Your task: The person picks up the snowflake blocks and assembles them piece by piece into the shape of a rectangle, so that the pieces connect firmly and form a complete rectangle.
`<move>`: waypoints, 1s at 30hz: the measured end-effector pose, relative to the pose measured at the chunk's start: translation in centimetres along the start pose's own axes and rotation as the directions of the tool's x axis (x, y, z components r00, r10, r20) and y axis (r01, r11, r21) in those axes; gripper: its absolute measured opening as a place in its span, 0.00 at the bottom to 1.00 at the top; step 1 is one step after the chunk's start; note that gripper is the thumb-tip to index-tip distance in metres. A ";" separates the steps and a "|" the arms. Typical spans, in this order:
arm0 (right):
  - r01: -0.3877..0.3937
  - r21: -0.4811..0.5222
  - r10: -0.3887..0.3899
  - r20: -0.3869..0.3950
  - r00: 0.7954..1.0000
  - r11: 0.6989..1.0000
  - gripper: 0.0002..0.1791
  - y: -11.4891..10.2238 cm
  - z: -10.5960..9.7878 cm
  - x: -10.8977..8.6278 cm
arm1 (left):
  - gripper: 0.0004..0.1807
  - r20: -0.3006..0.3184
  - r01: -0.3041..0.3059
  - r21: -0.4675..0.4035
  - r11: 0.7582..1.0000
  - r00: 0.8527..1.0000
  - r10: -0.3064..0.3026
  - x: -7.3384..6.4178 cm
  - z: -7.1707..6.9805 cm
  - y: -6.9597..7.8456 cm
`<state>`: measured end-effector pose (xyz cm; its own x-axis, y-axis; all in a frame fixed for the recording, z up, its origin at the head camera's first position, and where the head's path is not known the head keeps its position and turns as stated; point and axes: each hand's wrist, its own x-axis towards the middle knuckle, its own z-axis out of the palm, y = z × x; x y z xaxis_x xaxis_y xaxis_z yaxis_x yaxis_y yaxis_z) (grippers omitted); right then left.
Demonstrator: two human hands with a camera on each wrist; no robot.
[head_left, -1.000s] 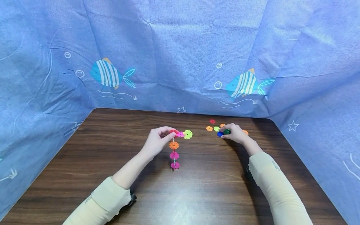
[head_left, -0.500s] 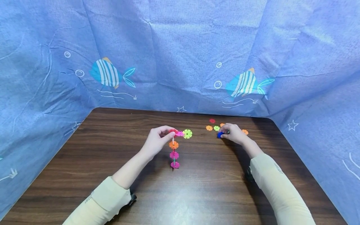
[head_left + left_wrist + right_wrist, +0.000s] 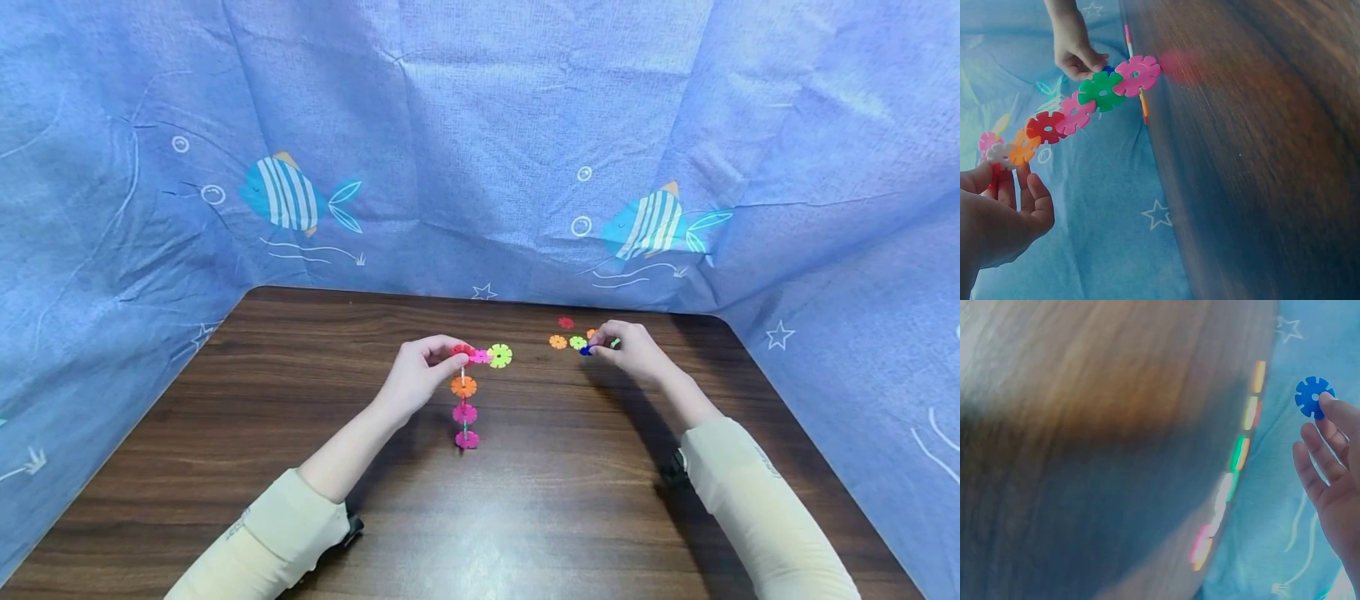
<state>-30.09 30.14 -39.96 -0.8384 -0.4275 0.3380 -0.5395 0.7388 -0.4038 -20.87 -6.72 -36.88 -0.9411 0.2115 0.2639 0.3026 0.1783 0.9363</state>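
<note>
My left hand (image 3: 420, 379) pinches a chain of interlocking snowflake discs by the red disc (image 3: 462, 353) at its top. From there the chain hangs down to a magenta disc (image 3: 467, 439) near the table, and a short arm with a pink disc and a yellow-green disc (image 3: 499, 356) sticks out to the right. White, orange, red, pink and green discs (image 3: 1101, 91) overlap along the chain in the left wrist view. My right hand (image 3: 633, 354) pinches a blue snowflake disc (image 3: 1311, 394) between thumb and fingers, its other fingers loosely extended.
Several loose discs lie at the back right of the wooden table (image 3: 337, 358), among them a red disc (image 3: 566, 322), an orange disc (image 3: 558, 342) and a yellow-green disc (image 3: 577, 342). Some are partly behind the right hand. A blue fish-print curtain (image 3: 480, 167) surrounds the table's far sides.
The right hand has risen slightly and moved a little away and right, with the blue disc now pinched at its fingertips. The left hand and the chain have stayed almost still.
</note>
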 end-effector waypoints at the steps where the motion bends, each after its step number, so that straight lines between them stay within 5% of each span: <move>1: -0.003 -0.003 0.003 -0.009 1.000 1.000 0.03 -0.3 -0.2 0.0 | 0.09 -0.001 0.001 0.000 1.000 1.000 -0.001 0.0 0.0 0.0; 14: -0.020 0.073 0.028 -0.119 0.993 0.997 0.04 -4.4 -2.2 0.0 | 0.09 -0.003 0.008 0.004 1.000 1.000 -0.008 0.0 0.0 -0.1; 18: -0.054 0.184 0.079 -0.133 0.988 0.981 0.06 -5.9 -2.6 -0.1 | 0.09 0.004 0.012 -0.005 1.000 1.000 -0.012 0.0 0.0 0.0; 24: -0.111 0.479 0.173 -0.088 0.981 0.871 0.14 -8.3 -2.6 -0.2 | 0.08 0.007 0.004 -0.026 1.000 1.000 -0.004 0.1 0.1 -0.1; 30: -0.092 0.659 0.182 -0.068 0.981 0.746 0.15 -10.7 -2.2 -0.3 | 0.09 0.003 -0.016 -0.032 0.999 1.000 0.016 0.1 0.2 0.0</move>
<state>-23.89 23.45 -33.89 -0.9152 -0.2498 0.3162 -0.3760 0.2472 -0.8930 -20.96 -6.47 -36.88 -0.9358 0.2170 0.2780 0.3123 0.1441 0.9390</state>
